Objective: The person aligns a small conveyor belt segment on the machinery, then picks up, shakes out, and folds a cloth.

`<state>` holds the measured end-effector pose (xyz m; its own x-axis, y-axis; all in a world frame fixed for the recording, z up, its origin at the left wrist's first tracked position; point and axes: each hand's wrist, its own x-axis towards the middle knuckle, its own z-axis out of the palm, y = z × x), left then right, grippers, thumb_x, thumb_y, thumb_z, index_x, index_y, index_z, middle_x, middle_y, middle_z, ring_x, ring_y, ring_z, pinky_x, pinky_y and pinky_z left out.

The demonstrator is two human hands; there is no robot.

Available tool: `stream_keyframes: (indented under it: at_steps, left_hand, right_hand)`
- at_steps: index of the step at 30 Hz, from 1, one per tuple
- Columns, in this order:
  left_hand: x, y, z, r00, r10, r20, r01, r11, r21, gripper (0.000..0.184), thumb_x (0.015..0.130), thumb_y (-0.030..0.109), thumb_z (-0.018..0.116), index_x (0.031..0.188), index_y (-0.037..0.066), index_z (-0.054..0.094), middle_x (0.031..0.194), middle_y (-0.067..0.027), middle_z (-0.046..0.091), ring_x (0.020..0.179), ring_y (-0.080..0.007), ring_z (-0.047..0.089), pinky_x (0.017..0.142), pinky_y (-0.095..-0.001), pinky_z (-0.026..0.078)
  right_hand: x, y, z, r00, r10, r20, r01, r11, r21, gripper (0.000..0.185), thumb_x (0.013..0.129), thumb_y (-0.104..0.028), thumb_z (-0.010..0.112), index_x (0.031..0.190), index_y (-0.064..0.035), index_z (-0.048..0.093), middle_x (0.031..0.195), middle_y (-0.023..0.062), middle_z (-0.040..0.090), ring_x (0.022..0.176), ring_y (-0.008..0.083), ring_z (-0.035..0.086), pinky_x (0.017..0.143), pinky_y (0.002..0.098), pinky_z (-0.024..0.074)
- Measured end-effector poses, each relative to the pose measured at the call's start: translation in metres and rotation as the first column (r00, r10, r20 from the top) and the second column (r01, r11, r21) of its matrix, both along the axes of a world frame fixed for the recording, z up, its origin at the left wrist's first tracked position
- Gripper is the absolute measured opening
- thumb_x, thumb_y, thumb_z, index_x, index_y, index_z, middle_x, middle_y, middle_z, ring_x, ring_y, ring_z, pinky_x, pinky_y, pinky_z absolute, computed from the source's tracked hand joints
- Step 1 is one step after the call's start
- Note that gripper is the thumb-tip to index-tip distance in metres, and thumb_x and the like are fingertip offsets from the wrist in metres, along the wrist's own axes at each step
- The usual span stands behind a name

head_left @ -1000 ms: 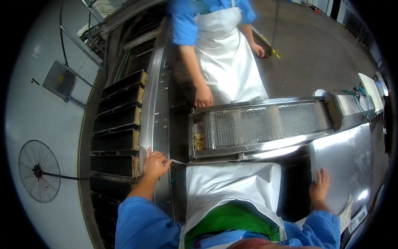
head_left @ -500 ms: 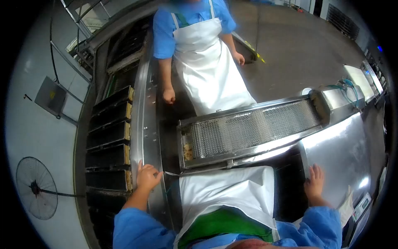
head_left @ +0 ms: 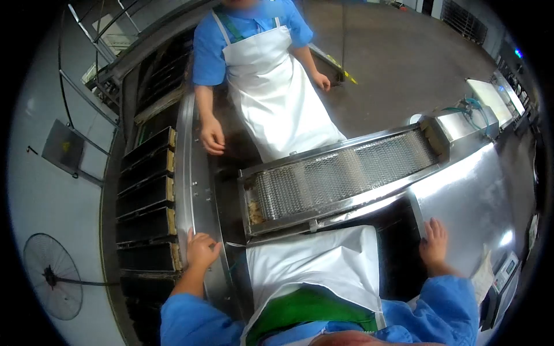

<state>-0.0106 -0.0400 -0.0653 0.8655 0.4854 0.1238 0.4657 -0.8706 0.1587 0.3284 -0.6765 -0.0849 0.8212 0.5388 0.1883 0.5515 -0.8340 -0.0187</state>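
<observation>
My left hand (head_left: 202, 250) rests on the steel rail (head_left: 186, 173) beside the row of dark trays (head_left: 144, 199), its fingers apart and nothing in them. On the right, my right hand (head_left: 434, 241) lies with spread fingers on the near left edge of a shiny steel table (head_left: 470, 199). Between the hands is my white apron (head_left: 311, 259). Just beyond it stands a steel-framed mesh conveyor (head_left: 346, 176), with pale crumbs (head_left: 255, 213) at its left end.
Across the conveyor stands a co-worker in a white apron (head_left: 277, 86), one hand (head_left: 212, 137) near the rail. A fan (head_left: 53, 277) and a grey box (head_left: 63, 148) are at the left. A scale (head_left: 505, 274) sits at the lower right.
The view has shifted, so the conveyor and rail appear farther left. The co-worker's hand has moved from the conveyor's end towards the rail. My hands remain on the rail and table.
</observation>
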Motion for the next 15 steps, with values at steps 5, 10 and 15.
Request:
stream_keyframes:
  at_steps: [5, 10, 15]
  left_hand:
    - [-0.0017, 0.0027, -0.0042, 0.999, -0.007, 0.035, 0.006, 1.000, 0.016, 0.019, 0.073, 0.028, 0.077, 0.066, 0.011, 0.073, 0.080, -0.0063, 0.070, 0.095, -0.0231, 0.064, 0.118, -0.0489, 0.024]
    - [-0.0016, 0.0012, -0.0004, 1.000, 0.009, -0.018, -0.009, 1.000, -0.023, 0.019, 0.073, 0.028, 0.077, 0.065, 0.010, 0.073, 0.080, -0.0072, 0.070, 0.095, -0.0229, 0.064, 0.118, -0.0489, 0.024]
    - [-0.0003, -0.0001, 0.0013, 1.000, -0.004, 0.025, 0.004, 1.000, -0.012, 0.021, 0.073, 0.027, 0.077, 0.063, 0.010, 0.071, 0.076, -0.0054, 0.068, 0.092, -0.0225, 0.064, 0.117, -0.0494, 0.026]
  right_hand:
    - [0.0002, 0.0020, -0.0019, 1.000, 0.006, -0.002, -0.005, 1.000, 0.014, 0.065, 0.070, -0.001, 0.064, 0.133, -0.0072, 0.050, 0.144, 0.0192, 0.046, 0.132, 0.0422, 0.041, 0.108, 0.0555, 0.0345]
    - [-0.0008, 0.0037, 0.0010, 1.000, 0.002, -0.012, -0.002, 1.000, 0.003, 0.066, 0.069, -0.001, 0.064, 0.133, -0.0072, 0.050, 0.143, 0.0190, 0.046, 0.132, 0.0422, 0.041, 0.109, 0.0551, 0.0342]
    - [-0.0026, 0.0061, 0.0041, 1.000, 0.000, -0.001, 0.000, 1.000, -0.007, 0.065, 0.071, -0.001, 0.064, 0.134, -0.0071, 0.049, 0.143, 0.0192, 0.046, 0.133, 0.0423, 0.040, 0.109, 0.0550, 0.0339]
